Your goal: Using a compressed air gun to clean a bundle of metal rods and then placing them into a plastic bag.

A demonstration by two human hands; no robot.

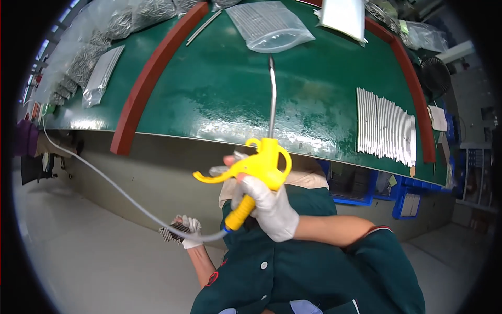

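A yellow air blow gun (267,166) with a long, slightly bent metal nozzle (272,99) is gripped in my gloved right hand (272,212), in front of my body. Its nozzle points away over the green table. Some fingers wrap the handle near the trigger lever; others are partly hidden. From the handle's lower end a grey hose (112,184) runs left toward the table's left end. Low on the left, my gloved left hand (191,229) is closed around a bundle of thin metal rods (172,232), with their ends showing. The bundle is held away from the table, over the floor.
Metal rods (386,125) lie in a row on the green table (219,99), at the right. Bagged rods (269,26) lie at the far middle. Red bars (151,83) cross the table at both sides. More bags (94,57) crowd the left; blue bins (408,204) sit below right.
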